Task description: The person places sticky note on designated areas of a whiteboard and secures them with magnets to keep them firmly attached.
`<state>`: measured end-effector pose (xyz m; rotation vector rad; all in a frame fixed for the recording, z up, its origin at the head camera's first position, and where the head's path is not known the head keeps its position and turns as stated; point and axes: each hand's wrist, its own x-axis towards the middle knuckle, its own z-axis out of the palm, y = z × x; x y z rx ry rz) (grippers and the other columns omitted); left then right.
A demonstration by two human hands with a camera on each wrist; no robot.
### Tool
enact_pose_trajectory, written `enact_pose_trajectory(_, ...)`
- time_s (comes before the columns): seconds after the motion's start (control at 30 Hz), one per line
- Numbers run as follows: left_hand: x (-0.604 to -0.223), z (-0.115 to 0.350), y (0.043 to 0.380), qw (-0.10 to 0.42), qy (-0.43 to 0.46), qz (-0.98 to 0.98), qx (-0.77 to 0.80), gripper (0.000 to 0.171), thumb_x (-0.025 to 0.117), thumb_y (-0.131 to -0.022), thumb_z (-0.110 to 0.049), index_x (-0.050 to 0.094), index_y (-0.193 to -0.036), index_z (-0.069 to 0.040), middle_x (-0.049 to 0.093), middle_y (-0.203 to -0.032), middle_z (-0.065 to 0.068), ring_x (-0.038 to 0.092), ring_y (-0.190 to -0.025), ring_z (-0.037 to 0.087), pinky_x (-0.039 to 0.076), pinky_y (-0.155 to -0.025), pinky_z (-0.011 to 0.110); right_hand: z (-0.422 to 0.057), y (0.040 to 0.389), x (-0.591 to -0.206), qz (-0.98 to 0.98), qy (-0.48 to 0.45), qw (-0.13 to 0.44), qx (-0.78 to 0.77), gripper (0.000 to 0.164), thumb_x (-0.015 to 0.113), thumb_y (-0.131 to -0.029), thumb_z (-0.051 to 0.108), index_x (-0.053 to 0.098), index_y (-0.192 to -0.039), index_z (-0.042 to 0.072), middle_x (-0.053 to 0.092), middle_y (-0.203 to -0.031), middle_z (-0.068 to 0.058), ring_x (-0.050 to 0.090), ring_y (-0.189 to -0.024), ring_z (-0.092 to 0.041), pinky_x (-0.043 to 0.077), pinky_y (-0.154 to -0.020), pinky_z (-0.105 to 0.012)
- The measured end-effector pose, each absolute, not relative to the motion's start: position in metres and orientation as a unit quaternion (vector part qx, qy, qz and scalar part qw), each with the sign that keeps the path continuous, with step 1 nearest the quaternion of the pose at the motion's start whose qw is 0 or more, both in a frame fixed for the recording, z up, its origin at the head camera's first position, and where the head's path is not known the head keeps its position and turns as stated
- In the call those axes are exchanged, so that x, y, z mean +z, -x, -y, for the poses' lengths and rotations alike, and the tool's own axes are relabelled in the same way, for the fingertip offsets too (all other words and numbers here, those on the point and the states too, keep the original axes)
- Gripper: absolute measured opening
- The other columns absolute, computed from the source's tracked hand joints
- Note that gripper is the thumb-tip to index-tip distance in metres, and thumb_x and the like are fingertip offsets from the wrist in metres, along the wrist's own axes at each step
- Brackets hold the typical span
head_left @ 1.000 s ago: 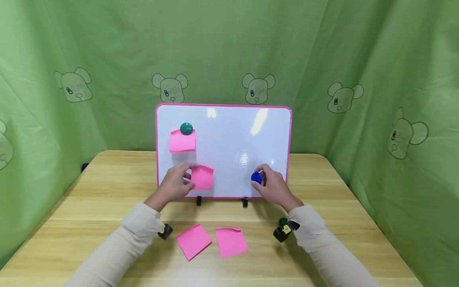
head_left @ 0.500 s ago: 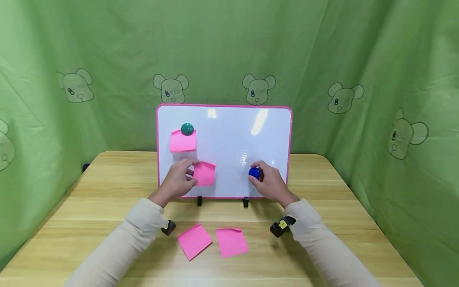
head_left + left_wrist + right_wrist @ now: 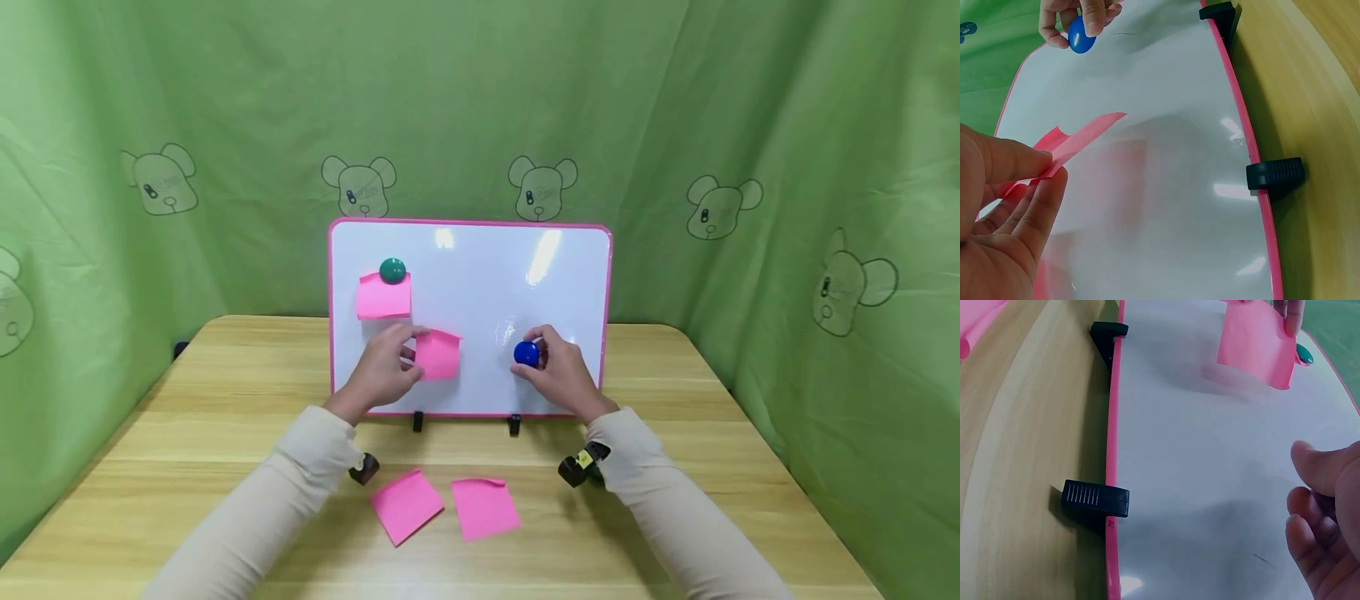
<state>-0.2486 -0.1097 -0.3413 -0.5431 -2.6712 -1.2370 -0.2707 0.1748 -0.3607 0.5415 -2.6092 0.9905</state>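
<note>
My left hand [image 3: 382, 367] pinches a pink sticky note [image 3: 439, 356] by its left edge, thumb below and fingers above. In the left wrist view this note [image 3: 1079, 145] stands off the whiteboard, its shadow falling on the surface. My right hand [image 3: 561, 372] grips a round blue magnet [image 3: 527, 353] before the right part of the whiteboard [image 3: 480, 283]. The magnet also shows in the left wrist view, between thumb and fingers; in the right wrist view the hand [image 3: 1329, 512] hides it. At upper left on the board, a green magnet [image 3: 392, 271] holds another pink note [image 3: 384, 300].
Two loose pink notes, a left one [image 3: 407, 507] and a right one [image 3: 484, 508], lie on the wooden table [image 3: 187, 433] in front. Black feet [image 3: 417, 421] support the board's lower edge. A dark green object [image 3: 596, 475] lies partly hidden by the right wrist camera [image 3: 574, 471].
My left hand has carried the pink note up and to the right across the board. My right hand, with the blue magnet, has moved slightly up and left.
</note>
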Motion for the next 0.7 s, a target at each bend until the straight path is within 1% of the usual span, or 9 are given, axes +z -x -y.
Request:
enact_pose_trajectory(0.23, -0.341, 0.105, 0.254, 0.072, 0.178, 0.889, -0.416, 0.056, 0.070, -0.080, 0.007, 0.054, -0.132, -0.003, 0.055, -0.122, 0.013, 0.063, -0.093, 0.025, 0.057, -0.073, 0.029, -0.171, 0.276, -0.359, 0.912, -0.180, 0.139, 0.340, 0.047, 0.079, -0.082, 0.015, 0.049, -0.116, 0.006, 0.061, -0.095, -0.015, 0.056, -0.082, -0.027, 0.054, -0.073, -0.039)
enact_pose_trajectory(0.43, -0.341, 0.102, 0.256, 0.072, 0.176, 0.890, -0.415, 0.059, 0.069, -0.080, 0.006, 0.052, -0.135, -0.003, 0.053, -0.125, 0.014, 0.063, -0.093, 0.025, 0.057, -0.073, 0.029, -0.167, 0.280, -0.359, 0.913, -0.184, 0.142, 0.336, 0.047, 0.079, -0.082, 0.017, 0.049, -0.117, 0.006, 0.061, -0.097, -0.015, 0.056, -0.080, -0.026, 0.054, -0.072, -0.037)
enact_pose_trajectory(0.7, -0.340, 0.098, 0.261, 0.076, 0.171, 0.895, -0.405, 0.063, 0.069, -0.080, 0.006, 0.048, -0.139, -0.006, 0.050, -0.131, 0.012, 0.062, -0.095, 0.024, 0.057, -0.074, 0.029, -0.164, 0.282, -0.358, 0.904, -0.196, 0.170, 0.340, 0.045, 0.079, -0.082, 0.016, 0.053, -0.116, 0.003, 0.061, -0.091, -0.014, 0.056, -0.077, -0.025, 0.052, -0.069, -0.036)
